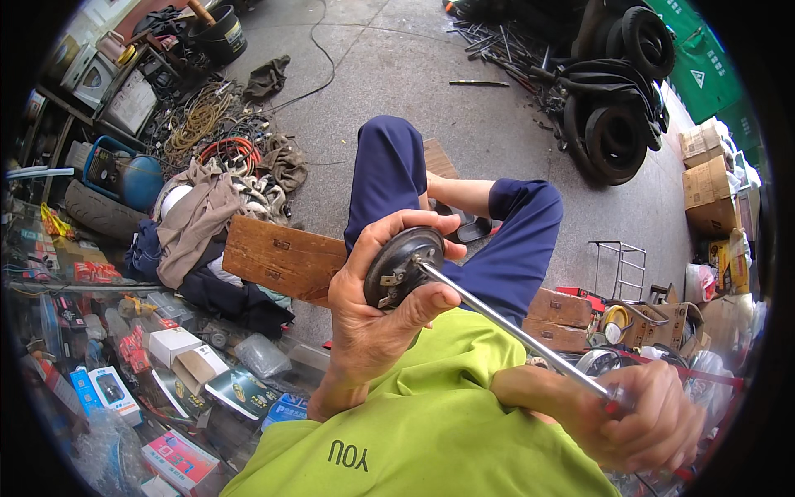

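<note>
The left hand [373, 315] is closed round a black disc [403, 267]; from it a screwdriver [513, 330] slants down-right into the closed right hand [646, 418].

Where things lie
Boxes [170, 344] on the left; tyres [617, 137] far right; plank [281, 258] between, behind the round part [402, 267].

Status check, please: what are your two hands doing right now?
Left hand holds round black part. Right hand holds screwdriver, tip at the part. Nothing between them.
</note>
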`<action>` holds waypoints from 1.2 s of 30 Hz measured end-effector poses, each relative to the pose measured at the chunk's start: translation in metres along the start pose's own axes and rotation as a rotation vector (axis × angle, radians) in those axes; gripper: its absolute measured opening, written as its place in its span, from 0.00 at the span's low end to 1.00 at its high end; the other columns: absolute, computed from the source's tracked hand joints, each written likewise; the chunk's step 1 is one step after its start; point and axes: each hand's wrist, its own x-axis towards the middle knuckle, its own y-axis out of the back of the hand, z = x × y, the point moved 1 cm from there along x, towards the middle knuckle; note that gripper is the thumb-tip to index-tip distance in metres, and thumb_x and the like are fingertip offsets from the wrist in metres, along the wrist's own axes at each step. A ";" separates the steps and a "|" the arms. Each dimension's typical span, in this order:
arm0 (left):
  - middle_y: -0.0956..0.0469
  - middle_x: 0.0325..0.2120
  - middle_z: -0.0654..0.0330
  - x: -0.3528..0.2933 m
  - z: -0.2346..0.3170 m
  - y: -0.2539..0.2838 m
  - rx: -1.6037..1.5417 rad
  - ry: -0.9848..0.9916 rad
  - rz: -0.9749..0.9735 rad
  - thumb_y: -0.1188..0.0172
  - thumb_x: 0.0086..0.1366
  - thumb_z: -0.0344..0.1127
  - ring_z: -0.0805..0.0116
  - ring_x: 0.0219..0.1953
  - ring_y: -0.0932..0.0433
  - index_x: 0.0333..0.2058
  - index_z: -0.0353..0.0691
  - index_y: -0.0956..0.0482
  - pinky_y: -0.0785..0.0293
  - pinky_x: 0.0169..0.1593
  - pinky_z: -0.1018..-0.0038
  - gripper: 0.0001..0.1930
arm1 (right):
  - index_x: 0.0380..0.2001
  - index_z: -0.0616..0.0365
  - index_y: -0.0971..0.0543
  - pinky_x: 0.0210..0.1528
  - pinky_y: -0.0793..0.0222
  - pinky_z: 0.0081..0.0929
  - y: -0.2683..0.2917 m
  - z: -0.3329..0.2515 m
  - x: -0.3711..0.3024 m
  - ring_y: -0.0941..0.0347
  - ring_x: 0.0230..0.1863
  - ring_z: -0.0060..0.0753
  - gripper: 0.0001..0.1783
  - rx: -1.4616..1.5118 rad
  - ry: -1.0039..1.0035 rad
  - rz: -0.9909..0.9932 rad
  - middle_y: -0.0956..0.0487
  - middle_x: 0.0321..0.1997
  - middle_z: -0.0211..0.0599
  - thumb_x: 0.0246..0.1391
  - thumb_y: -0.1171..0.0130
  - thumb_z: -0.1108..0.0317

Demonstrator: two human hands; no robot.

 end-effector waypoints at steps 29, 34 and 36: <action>0.24 0.48 0.49 0.001 -0.007 0.002 -0.149 0.045 0.001 0.29 0.54 0.30 0.68 0.46 0.21 0.53 0.34 0.32 0.22 0.31 0.86 0.29 | 0.27 0.59 0.26 0.09 0.59 0.11 -0.005 0.023 0.004 0.39 0.10 0.09 0.04 0.031 0.055 -0.048 0.29 0.16 0.23 0.47 0.41 0.75; 0.24 0.48 0.50 0.000 -0.007 0.000 -0.136 0.076 -0.016 0.29 0.54 0.31 0.69 0.47 0.22 0.53 0.34 0.32 0.22 0.32 0.86 0.30 | 0.28 0.60 0.26 0.07 0.60 0.13 -0.004 0.028 0.004 0.40 0.08 0.12 0.06 0.045 0.086 -0.049 0.28 0.15 0.26 0.45 0.40 0.76; 0.24 0.48 0.51 0.000 -0.007 0.000 -0.127 0.071 -0.019 0.28 0.54 0.32 0.70 0.47 0.22 0.53 0.35 0.32 0.22 0.32 0.86 0.30 | 0.29 0.60 0.25 0.07 0.60 0.13 -0.003 0.026 0.005 0.39 0.09 0.12 0.07 0.054 0.066 -0.060 0.27 0.15 0.26 0.44 0.39 0.76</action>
